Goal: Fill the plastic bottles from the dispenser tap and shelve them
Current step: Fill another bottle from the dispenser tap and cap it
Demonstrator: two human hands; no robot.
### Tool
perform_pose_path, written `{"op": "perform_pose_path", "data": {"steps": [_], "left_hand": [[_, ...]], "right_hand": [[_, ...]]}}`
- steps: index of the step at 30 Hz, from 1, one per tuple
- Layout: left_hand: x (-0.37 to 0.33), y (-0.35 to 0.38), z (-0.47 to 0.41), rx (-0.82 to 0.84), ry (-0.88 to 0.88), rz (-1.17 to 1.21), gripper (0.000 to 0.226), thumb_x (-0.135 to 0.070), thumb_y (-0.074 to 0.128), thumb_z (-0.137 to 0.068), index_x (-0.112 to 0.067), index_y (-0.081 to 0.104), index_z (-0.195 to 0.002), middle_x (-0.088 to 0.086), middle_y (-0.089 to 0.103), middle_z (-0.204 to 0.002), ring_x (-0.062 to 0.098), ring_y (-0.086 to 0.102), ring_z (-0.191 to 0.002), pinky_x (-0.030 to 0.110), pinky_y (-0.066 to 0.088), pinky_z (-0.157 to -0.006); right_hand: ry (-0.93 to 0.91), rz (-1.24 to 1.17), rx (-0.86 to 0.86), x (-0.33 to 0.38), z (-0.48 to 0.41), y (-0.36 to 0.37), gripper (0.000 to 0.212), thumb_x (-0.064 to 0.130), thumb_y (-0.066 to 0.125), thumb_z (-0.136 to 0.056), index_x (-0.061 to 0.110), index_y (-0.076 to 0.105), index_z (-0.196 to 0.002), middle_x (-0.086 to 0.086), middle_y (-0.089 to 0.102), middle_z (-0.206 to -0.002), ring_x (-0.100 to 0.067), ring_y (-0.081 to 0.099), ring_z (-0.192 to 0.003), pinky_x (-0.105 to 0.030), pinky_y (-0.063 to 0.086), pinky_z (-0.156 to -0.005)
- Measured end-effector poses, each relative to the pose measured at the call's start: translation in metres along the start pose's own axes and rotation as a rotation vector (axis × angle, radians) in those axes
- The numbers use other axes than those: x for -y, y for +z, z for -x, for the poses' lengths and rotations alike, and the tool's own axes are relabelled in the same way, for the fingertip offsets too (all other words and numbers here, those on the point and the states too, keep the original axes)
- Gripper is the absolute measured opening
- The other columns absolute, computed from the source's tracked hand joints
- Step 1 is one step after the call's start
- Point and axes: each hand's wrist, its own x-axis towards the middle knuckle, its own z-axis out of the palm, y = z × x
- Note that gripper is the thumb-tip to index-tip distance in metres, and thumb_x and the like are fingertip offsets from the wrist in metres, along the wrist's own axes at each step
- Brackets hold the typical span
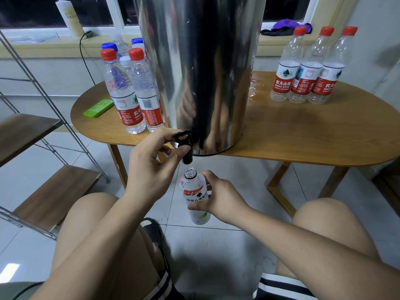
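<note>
Right hand (218, 198) grips the uncapped bottle (193, 188) — left hand (151, 163) pinches the black tap (185, 138).

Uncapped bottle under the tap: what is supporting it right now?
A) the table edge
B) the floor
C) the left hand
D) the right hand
D: the right hand grips the uncapped bottle just below the tap, while the left hand holds the tap.

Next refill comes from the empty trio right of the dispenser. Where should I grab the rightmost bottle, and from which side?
Probably wrap the rightmost bottle at its labelled waist, coming from its open right side: it stands upright and capped, and its neighbour crowds the left, so fingers fit only front, back and right.
</note>
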Motion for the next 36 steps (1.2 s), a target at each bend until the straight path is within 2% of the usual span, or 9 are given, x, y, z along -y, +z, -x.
{"op": "perform_pose_path", "data": {"steps": [10, 19, 28, 36], "left_hand": [[-0.0015, 0.001, -0.0001, -0.004, 0.016, 0.004, 0.017, -0.018, 0.076, -0.101, -0.015, 0.073, -0.117, 0.002, 0.075, -0.103, 0.029, 0.071, -0.087, 0.051, 0.055, -0.073], [-0.002, 0.0007, -0.0001, -0.002, 0.014, 0.006, 0.016, -0.019, 0.076, -0.1, -0.017, 0.072, -0.116, 0.001, 0.075, -0.102, 0.03, 0.072, -0.085, 0.051, 0.055, -0.072], [-0.0036, 0.0001, 0.0001, -0.01, 0.016, -0.01, 0.016, -0.019, 0.077, -0.1, -0.023, 0.072, -0.114, -0.003, 0.075, -0.101, 0.023, 0.069, -0.084, 0.046, 0.054, -0.073], [-0.0019, 0.0, -0.0008, 0.003, 0.021, 0.01, 0.015, -0.019, 0.076, -0.101, -0.018, 0.073, -0.116, -0.001, 0.076, -0.103, 0.031, 0.072, -0.088, 0.051, 0.056, -0.074]], "right_hand": [[0.007, -0.028, -0.007, -0.0015, -0.0001, 0.0014, 0.073, 0.059, 0.094, -0.063, 0.045, 0.051, -0.12, 0.014, 0.075, -0.116, -0.011, 0.072, -0.108, -0.042, 0.063, -0.093], [0.001, -0.037, 0.003, -0.002, -0.0006, 0.002, 0.078, 0.065, 0.091, -0.059, 0.045, 0.051, -0.123, 0.014, 0.075, -0.117, -0.012, 0.072, -0.109, -0.043, 0.063, -0.093], [-0.007, -0.02, 0.002, -0.0019, -0.0013, 0.0013, 0.077, 0.059, 0.095, -0.065, 0.043, 0.051, -0.126, 0.013, 0.075, -0.12, -0.013, 0.072, -0.11, -0.043, 0.063, -0.094], [-0.005, -0.008, 0.006, -0.0018, -0.0021, 0.0015, 0.077, 0.06, 0.094, -0.065, 0.042, 0.051, -0.125, 0.012, 0.075, -0.121, -0.014, 0.072, -0.111, -0.044, 0.063, -0.094]]}}
